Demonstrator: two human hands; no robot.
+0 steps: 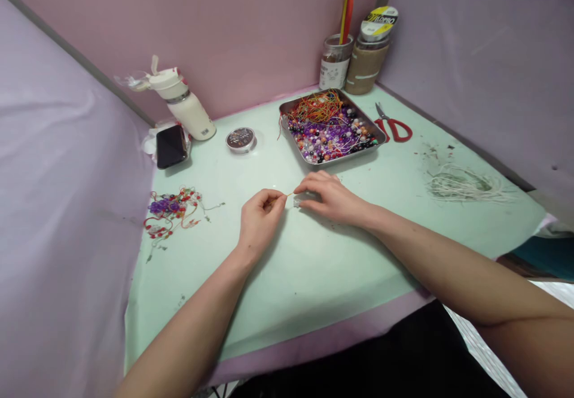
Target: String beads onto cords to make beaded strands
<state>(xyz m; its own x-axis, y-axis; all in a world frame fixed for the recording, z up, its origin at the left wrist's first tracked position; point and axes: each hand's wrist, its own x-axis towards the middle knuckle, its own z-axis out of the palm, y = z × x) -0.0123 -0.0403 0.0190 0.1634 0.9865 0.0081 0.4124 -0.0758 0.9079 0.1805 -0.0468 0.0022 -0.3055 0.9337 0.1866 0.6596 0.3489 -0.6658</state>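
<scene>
My left hand (262, 219) is closed, thumb and forefinger pinching a thin yellowish cord (290, 194). A short length of it runs from that pinch to the fingertips of my right hand (329, 198). Between my right thumb and forefinger, a small clear piece (296, 202) shows, perhaps a bead; its exact kind is too small to tell. Both hands are just above the green-covered table (287, 302), in front of a metal tray (309, 160) of mixed beads (332, 132) with a tangle of orange and red cords (318, 106).
To the left lie strung bead pieces (168, 210), a phone (171, 147) and a white bottle (191, 111). A round clear case (241, 140) sits behind my left hand. Red-handled scissors (397, 129) and white cords (466, 184) are at right. Two jars (334, 72) stand behind the tray.
</scene>
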